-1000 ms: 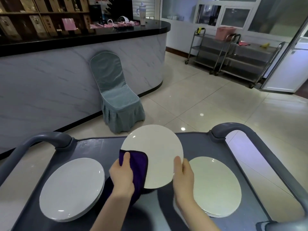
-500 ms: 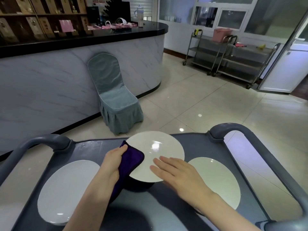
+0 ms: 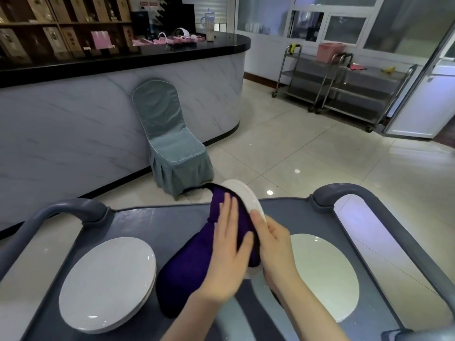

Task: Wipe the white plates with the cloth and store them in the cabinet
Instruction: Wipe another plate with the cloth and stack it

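white plate (image 3: 246,198) stood nearly on edge above the cart (image 3: 172,222) | left hand (image 3: 229,252) flat, fingers straight, pressing the purple cloth (image 3: 197,267) to its face | right hand (image 3: 275,244) curled round the near rim | I judged it stiff, glazed, slippery and breakable: grip the rim, let the soft cloth cushion it

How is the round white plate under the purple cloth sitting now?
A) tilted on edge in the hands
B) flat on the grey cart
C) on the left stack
A: the right hand holds the round white plate tilted on edge by its rim, while the left hand presses the purple cloth flat against it.
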The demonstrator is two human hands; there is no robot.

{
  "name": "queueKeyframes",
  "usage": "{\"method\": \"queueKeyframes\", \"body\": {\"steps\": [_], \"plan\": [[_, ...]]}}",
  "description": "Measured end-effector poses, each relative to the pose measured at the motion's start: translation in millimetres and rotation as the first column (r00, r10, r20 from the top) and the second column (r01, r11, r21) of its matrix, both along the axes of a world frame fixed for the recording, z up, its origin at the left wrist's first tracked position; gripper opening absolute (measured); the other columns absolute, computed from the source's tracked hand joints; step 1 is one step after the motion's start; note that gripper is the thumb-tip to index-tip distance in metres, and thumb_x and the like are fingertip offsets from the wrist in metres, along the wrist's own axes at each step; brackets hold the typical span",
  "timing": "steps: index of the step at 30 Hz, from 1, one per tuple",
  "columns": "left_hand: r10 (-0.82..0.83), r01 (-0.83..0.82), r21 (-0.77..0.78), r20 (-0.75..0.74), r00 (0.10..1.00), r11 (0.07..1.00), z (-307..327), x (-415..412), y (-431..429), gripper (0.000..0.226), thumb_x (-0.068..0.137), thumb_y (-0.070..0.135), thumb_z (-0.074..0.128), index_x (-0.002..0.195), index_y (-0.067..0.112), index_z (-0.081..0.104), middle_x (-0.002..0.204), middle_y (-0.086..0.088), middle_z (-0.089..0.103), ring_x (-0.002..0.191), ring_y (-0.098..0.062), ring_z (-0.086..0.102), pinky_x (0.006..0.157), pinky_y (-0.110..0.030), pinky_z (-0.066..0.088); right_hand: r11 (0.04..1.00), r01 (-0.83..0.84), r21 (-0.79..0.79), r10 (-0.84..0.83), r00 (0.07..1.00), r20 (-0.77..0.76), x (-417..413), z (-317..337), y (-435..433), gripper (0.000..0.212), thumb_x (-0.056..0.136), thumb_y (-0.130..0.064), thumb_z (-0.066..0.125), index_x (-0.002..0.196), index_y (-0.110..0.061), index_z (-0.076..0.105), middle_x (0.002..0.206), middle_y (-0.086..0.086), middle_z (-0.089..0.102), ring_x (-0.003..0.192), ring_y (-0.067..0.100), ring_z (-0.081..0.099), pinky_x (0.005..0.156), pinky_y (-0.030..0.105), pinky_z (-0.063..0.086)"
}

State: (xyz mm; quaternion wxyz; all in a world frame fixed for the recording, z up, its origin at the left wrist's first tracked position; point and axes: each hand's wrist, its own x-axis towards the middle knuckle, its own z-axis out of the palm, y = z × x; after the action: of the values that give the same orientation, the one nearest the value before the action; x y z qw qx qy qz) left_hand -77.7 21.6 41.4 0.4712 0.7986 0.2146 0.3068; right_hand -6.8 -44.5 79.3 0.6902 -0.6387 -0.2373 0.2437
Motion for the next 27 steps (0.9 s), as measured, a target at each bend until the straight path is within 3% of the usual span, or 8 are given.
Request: {"method": "queueKeyframes", "body": {"steps": [2,6,9,12,15,18,23,27], "plan": [[-0.012,0.015,0.087,-0.035,0.999,0.996,0,-1,-3,0.063,0.102,0.024,0.033,0.149,0.046,-0.005,0.160,0.028,-0.009,0.147,0.005,-0.009,0.123,-0.038,0.000,0.999,-0.009,0.035,0.011,0.998,-0.065,2,2,2,0.029,0.100,-0.026,0.054,0.088,-0.009,0.074,0.088,0.011,0.076,0.084,0.026,0.072,0.080,0.037,0.057],[0.078,-0.078,-0.007,0.020,0.997,0.997,-6,6,24,0.055,0.101,0.035,0.029,0.149,0.052,0.008,0.159,0.029,0.008,0.148,0.004,0.004,0.123,-0.044,0.013,1.000,-0.019,-0.020,0.019,0.999,0.027,-9,-1,-4,0.040,0.099,-0.026,0.055,0.062,-0.010,0.055,0.060,-0.005,0.055,0.058,0.008,0.047,0.059,0.019,0.041],[0.078,-0.078,-0.178,-0.007,0.997,0.981,-12,4,36,0.051,0.098,0.048,0.030,0.146,0.058,0.017,0.157,0.031,0.018,0.146,0.006,0.012,0.123,-0.043,0.017,0.997,-0.008,-0.071,0.010,0.999,0.031,-8,-5,-10,0.044,0.098,-0.028,0.057,0.058,-0.012,0.047,0.057,-0.006,0.049,0.057,0.009,0.042,0.057,0.019,0.037],[-0.008,0.008,0.006,-0.087,0.996,1.000,-11,-3,19,0.056,0.098,0.037,0.030,0.149,0.047,0.008,0.160,0.029,0.005,0.148,0.004,0.001,0.124,-0.044,0.010,0.999,0.037,-0.022,-0.039,0.993,-0.112,1,-5,-7,0.041,0.099,-0.027,0.057,0.065,-0.003,0.059,0.064,0.002,0.061,0.061,0.013,0.053,0.061,0.024,0.045],[-0.099,0.110,0.121,-0.095,0.991,0.987,-13,-6,-1,0.056,0.099,0.038,0.023,0.152,0.040,0.004,0.159,0.031,-0.002,0.149,0.000,-0.004,0.124,-0.043,0.003,0.999,0.040,-0.003,-0.040,0.988,-0.151,2,-4,-5,0.035,0.100,-0.026,0.055,0.075,-0.009,0.071,0.071,0.004,0.072,0.064,0.012,0.064,0.060,0.022,0.050],[-0.040,0.048,0.114,-0.064,0.997,0.992,-12,0,8,0.056,0.099,0.041,0.025,0.152,0.040,0.008,0.161,0.027,0.004,0.149,-0.001,0.000,0.124,-0.043,0.006,0.999,0.000,-0.032,-0.003,0.995,-0.102,-3,-8,-6,0.033,0.100,-0.027,0.054,0.084,-0.004,0.072,0.081,0.009,0.075,0.073,0.015,0.068,0.068,0.029,0.055],[0.094,-0.098,-0.106,-0.047,0.994,0.990,-12,0,37,0.061,0.092,0.055,0.028,0.151,0.042,0.018,0.158,0.028,0.017,0.145,0.009,0.010,0.123,-0.040,0.015,0.998,-0.020,-0.064,0.021,1.000,0.016,-11,-8,-13,0.046,0.098,-0.029,0.056,0.063,0.000,0.050,0.060,-0.001,0.053,0.059,0.012,0.044,0.059,0.025,0.038],[-0.019,0.032,0.124,-0.104,0.994,0.992,-14,-8,9,0.061,0.097,0.039,0.025,0.152,0.041,-0.001,0.160,0.028,-0.003,0.149,0.000,-0.006,0.124,-0.042,0.005,0.999,0.017,-0.041,-0.020,0.998,-0.064,-6,-9,-8,0.040,0.099,-0.025,0.056,0.064,-0.005,0.058,0.062,0.001,0.060,0.060,0.012,0.052,0.059,0.022,0.045]]}}
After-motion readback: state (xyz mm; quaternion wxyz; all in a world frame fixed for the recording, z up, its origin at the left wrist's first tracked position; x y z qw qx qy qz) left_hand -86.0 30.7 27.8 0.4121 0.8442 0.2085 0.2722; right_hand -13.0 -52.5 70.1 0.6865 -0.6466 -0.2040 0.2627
